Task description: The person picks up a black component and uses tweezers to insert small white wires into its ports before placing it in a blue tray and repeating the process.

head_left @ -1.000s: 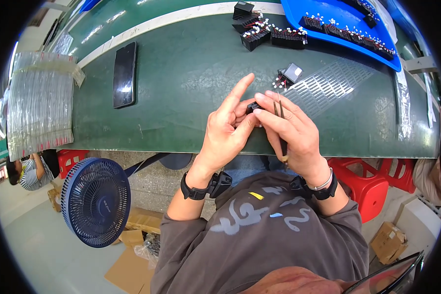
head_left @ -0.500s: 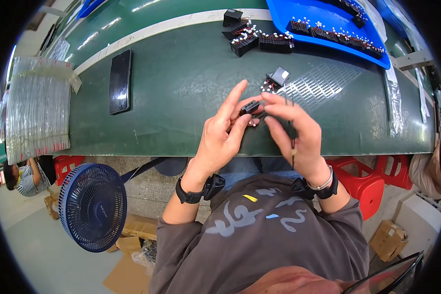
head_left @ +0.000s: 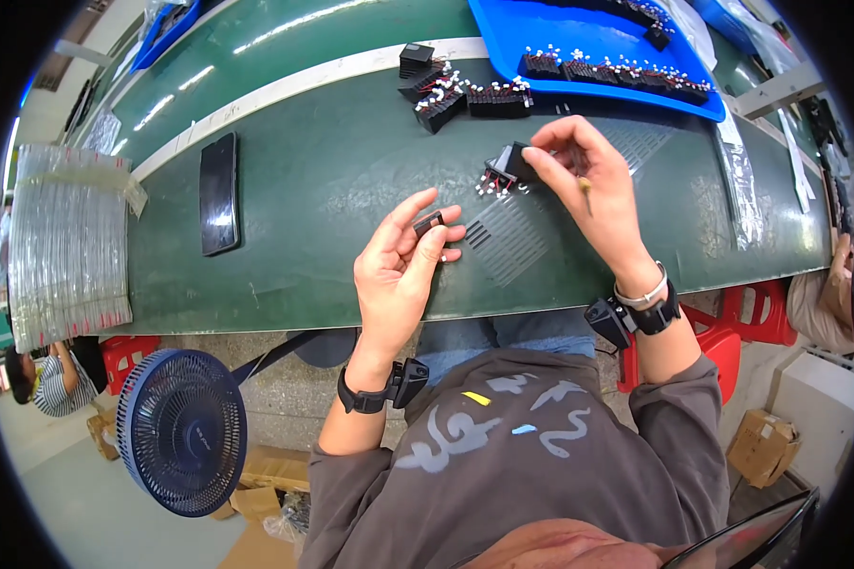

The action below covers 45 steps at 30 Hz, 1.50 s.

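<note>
Over the green table, my left hand (head_left: 396, 270) is closed round a small black block (head_left: 428, 224), held between thumb and fingers. A small white bit shows beside its fingertips. My right hand (head_left: 593, 185) reaches farther out, thumb and fingers pinched at the side of another black block (head_left: 519, 161). That block is at a small cluster of black blocks with red and black leads and white connectors (head_left: 495, 183). A thin tool with a yellowish part (head_left: 585, 184) is tucked in my right hand; most of it is hidden.
Rows of black blocks with white connectors (head_left: 499, 100) stand at the back, beside a blue tray (head_left: 503, 47) holding more. A phone (head_left: 220, 194) and a bundle of clear plastic tubes (head_left: 71, 248) lie on the left. A blue fan (head_left: 182, 431) stands by the near edge.
My right hand has moved away from my left, out to the block cluster, and pinches a block there. My left hand has drawn left and nearer with its block.
</note>
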Tool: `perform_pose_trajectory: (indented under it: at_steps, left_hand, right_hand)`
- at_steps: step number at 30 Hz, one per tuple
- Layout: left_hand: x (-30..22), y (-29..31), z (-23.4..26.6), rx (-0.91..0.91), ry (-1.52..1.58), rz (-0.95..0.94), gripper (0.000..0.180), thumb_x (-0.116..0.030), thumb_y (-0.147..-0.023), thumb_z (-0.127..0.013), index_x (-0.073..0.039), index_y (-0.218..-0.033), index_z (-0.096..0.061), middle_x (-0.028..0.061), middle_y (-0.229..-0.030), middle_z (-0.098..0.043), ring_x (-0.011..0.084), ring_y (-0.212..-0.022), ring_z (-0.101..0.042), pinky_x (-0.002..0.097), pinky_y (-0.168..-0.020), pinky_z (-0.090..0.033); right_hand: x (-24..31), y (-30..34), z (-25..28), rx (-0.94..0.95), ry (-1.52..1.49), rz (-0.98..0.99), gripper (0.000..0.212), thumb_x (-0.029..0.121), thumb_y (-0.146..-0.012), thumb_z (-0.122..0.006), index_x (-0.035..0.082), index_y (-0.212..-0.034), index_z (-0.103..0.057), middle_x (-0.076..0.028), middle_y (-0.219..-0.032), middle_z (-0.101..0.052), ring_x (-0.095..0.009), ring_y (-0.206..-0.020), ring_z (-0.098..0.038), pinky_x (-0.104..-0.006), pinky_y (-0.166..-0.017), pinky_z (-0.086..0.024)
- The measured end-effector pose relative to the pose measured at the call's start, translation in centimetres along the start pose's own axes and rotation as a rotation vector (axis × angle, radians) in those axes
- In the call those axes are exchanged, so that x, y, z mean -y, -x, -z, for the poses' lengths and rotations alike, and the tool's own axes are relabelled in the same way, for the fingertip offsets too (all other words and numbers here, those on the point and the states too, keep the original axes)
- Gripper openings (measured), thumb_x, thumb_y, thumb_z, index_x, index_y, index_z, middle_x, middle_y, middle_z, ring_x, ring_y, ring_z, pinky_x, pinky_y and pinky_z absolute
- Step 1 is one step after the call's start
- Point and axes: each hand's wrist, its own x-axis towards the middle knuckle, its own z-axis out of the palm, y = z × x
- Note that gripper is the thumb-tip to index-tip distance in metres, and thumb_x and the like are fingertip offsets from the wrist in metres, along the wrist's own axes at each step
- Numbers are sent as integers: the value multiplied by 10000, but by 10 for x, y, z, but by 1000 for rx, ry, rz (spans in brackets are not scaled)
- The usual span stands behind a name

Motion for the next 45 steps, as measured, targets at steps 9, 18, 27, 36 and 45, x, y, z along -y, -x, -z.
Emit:
perform_pose_trajectory:
  at_steps: [9,18,27,36,45]
  left_hand:
    - [0,4,6,20,-60,-18,274,-48,-986,-559,52,-1240,-581,152,-1155,-669,197,-992,-681,289,-822,-582]
    - [-2,-8,-5,92,-101,31,230,-68,-999,-535,40,-1185,-617,136,-1113,-688,181,-998,-683,289,-835,-574]
    - [-9,-25,-9,171,-274,112,223,-67,-987,-532,35,-1168,-613,130,-996,-728,167,-954,-704,287,-821,-563]
    - [-5,-26,-4,178,-347,96,226,-73,-986,-536,18,-1179,-611,128,-990,-736,168,-957,-711,280,-785,-561]
    - [-6,-1,-3,163,-290,114,244,-13,-960,-577,6,-1187,-666,94,-1087,-709,134,-971,-685,204,-662,-546]
  right_hand:
    - [10,24,10,-155,-170,-39,214,189,-932,-678,18,-1057,-648,29,-852,-591,-49,-749,-509,-203,-696,-406]
    - [1,39,-19,136,-48,-213,167,189,-916,-691,25,-905,-664,30,-770,-599,-38,-704,-498,-207,-643,-403]
    - [-2,39,-30,25,133,-142,200,180,-894,-722,22,-832,-618,31,-682,-585,-32,-632,-490,-213,-572,-405]
    - [-6,40,-26,51,40,-133,187,165,-910,-701,24,-829,-607,10,-694,-610,-52,-657,-552,-214,-596,-433]
    - [5,64,-32,-99,-574,-69,175,102,-979,-577,65,-843,-472,-36,-677,-581,-172,-742,-666,-262,-675,-521]
